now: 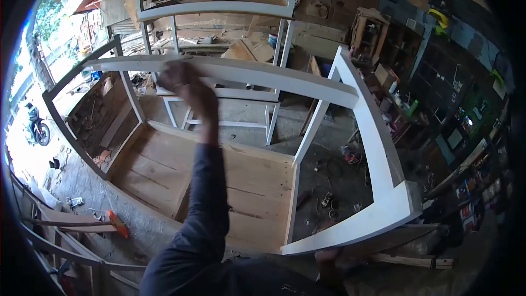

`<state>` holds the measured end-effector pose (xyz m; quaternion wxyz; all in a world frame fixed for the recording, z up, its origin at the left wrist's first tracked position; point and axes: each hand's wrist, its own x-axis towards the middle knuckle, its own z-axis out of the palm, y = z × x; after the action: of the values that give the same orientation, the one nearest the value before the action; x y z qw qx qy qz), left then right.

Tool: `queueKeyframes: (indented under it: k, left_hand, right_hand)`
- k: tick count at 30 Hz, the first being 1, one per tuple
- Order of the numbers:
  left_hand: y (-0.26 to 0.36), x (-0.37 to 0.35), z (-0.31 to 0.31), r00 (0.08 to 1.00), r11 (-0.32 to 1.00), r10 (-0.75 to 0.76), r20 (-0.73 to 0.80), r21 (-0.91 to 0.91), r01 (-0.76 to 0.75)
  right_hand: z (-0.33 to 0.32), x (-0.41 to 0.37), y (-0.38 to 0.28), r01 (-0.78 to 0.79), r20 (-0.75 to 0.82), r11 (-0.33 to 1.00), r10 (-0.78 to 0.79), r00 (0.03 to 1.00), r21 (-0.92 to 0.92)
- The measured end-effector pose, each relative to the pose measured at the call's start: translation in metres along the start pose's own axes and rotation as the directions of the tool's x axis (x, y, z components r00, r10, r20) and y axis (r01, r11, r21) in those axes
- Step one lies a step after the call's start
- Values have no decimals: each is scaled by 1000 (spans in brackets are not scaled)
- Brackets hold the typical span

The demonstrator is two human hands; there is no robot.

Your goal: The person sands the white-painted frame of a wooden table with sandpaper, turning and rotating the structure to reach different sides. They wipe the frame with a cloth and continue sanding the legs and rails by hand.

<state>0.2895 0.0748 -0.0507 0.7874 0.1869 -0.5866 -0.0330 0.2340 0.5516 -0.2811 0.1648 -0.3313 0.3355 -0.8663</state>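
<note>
Coating on the wooden frame point(383, 203) looks partly done, judging by colour. The left side rail point(60, 85) is dark and unpainted and the boards point(241, 181) inside are bare wood, while the far top rail point(274, 77) and the right side rail point(372, 131) are white. The left hand point(186, 85) lies palm down on the far top rail near its left end, arm stretched fully forward; blur hides whether its fingers hold anything. The right hand point(334, 257) sits low beneath the near white corner, mostly hidden, so I cannot tell its grip.
</note>
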Motion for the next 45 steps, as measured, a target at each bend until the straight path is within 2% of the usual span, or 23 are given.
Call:
queueKeyframes:
  k: [1, 3, 5, 8, 9, 11, 14, 16, 18, 19, 20, 22, 24, 27, 30, 31, 33, 34, 37, 38, 41, 44, 45]
  left_hand:
    - [9, -22, 21, 1000, 994, -26, -12, -103, 24]
    - [124, -57, 36, 891, 960, 277, 359, -149, -239]
    - [201, -66, 36, 576, 836, 543, 611, -457, -304]
    - [132, -40, 37, 467, 773, 634, 616, -508, -379]
    - [93, -23, 24, 558, 748, 655, 509, -538, -388]
    - [33, 4, -14, 771, 864, 496, 400, -140, -483]
    - [8, 16, -30, 984, 958, 163, 67, 228, -174]
    - [10, -41, 15, 970, 997, 45, 241, 48, -58]
    - [143, -57, 33, 868, 959, 264, 421, -21, -282]
    - [165, -83, 47, 619, 935, 355, 701, -269, -231]
    - [204, -65, 31, 588, 841, 514, 624, -501, -202]
    - [148, -46, 22, 587, 809, 582, 563, -469, -354]
    - [48, -25, -11, 703, 903, 379, 601, -75, -423]
    - [-46, 53, -78, 920, 905, 221, 323, 284, -317]
    - [-89, 83, -67, 999, 957, 21, -39, 288, -9]
    - [-88, 56, -39, 996, 994, -23, -88, 102, 32]
    - [-20, 2, -6, 992, 984, 114, 58, 131, -121]
    - [34, -20, 8, 961, 959, 16, 276, 267, -93]
    - [14, -12, -31, 698, 841, 525, 487, -170, -514]
    - [-32, 1, -35, 722, 846, 532, 443, -298, -441]
    - [-163, 69, -98, 916, 947, 241, 321, 127, -294]
    - [-240, 144, -155, 999, 972, -30, -46, 233, 40]
    - [-247, 141, -147, 998, 976, 7, -68, 218, 9]
  right_hand:
    - [2, 2, -7, -20, 40, 999, 22, 999, -44]
    - [5, 11, -15, -58, 139, 990, 75, 987, -125]
    - [11, 10, -17, -87, 227, 975, 134, 965, -207]
    - [16, 16, -15, -18, 235, 918, 120, 965, -395]
    - [24, 18, -23, 9, 219, 845, 128, 967, -534]
    - [29, 25, -24, 56, 220, 795, 98, 971, -603]
    - [28, 28, -19, 85, 251, 810, 78, 965, -580]
    - [24, 27, -19, 87, 299, 836, 95, 950, -541]
    - [19, 28, -14, -23, 343, 912, 177, 922, -410]
    - [17, 24, -13, -231, 326, 932, 319, 890, -281]
    - [14, 21, -12, -430, 302, 891, 454, 838, -144]
    - [13, 22, -13, -508, 294, 855, 515, 805, -107]
    - [10, 14, -4, -403, 243, 915, 397, 885, -24]
    - [-2, 20, 5, -379, 364, 920, 319, 875, 104]
    - [-6, 18, 3, -341, 375, 938, 296, 879, 58]
    - [-14, 21, 5, -327, 436, 944, 274, 857, 49]
    - [-20, 28, 10, -316, 492, 949, 266, 829, 19]
    - [-14, 25, 7, -319, 451, 948, 288, 845, -6]
    - [0, 13, -9, -312, 276, 946, 324, 905, -88]
    - [5, 6, -15, -298, 214, 948, 317, 924, -113]
    - [15, -21, -32, -241, 30, 955, 250, 968, -172]
    - [81, -21, -38, 0, -175, 889, -90, 981, -458]
    - [101, -14, -46, 40, -263, 888, -177, 948, -457]
